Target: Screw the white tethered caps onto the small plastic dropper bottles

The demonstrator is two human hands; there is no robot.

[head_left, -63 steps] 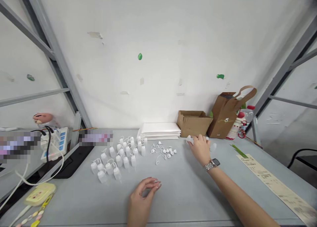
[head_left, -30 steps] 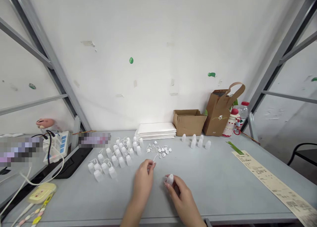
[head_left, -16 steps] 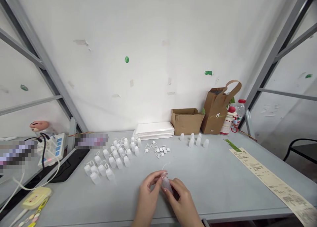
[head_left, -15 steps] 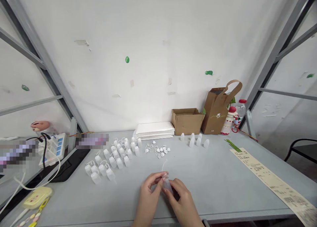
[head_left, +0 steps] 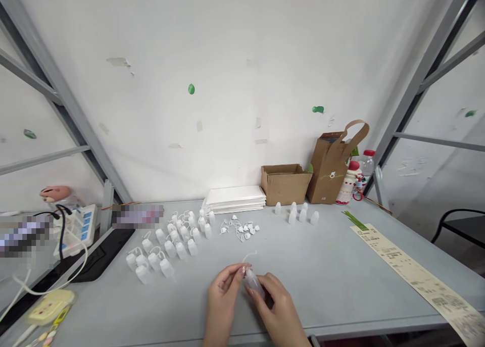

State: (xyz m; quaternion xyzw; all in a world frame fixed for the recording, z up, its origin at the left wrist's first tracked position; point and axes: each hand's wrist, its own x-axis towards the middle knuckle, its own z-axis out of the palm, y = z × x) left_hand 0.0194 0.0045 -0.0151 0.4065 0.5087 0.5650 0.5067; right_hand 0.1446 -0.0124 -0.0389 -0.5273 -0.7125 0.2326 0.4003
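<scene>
Near the table's front edge, my right hand (head_left: 275,299) is wrapped round a small translucent bottle (head_left: 254,282), which leans to the left. The fingertips of my left hand (head_left: 226,286) pinch a white cap with a thin strap (head_left: 249,255) at the bottle's neck; the strap sticks up behind the fingers. Farther back lies a loose pile of white caps with straps (head_left: 242,229). Several bottles with caps and looped straps (head_left: 166,267) stand in a group to the left. Several bottles without straps (head_left: 303,214) stand at the back right.
At the back are a stack of white boxes (head_left: 235,199), an open cardboard box (head_left: 286,188), a brown paper bag (head_left: 329,172) and a drink bottle (head_left: 346,185). A printed paper strip (head_left: 413,276) lies right. On the left are a power strip (head_left: 81,231) and a yellow case (head_left: 51,306).
The held bottle leans more to the left, and the strap above it has swung to the right. Both hands have shifted slightly left, and the view has moved a little.
</scene>
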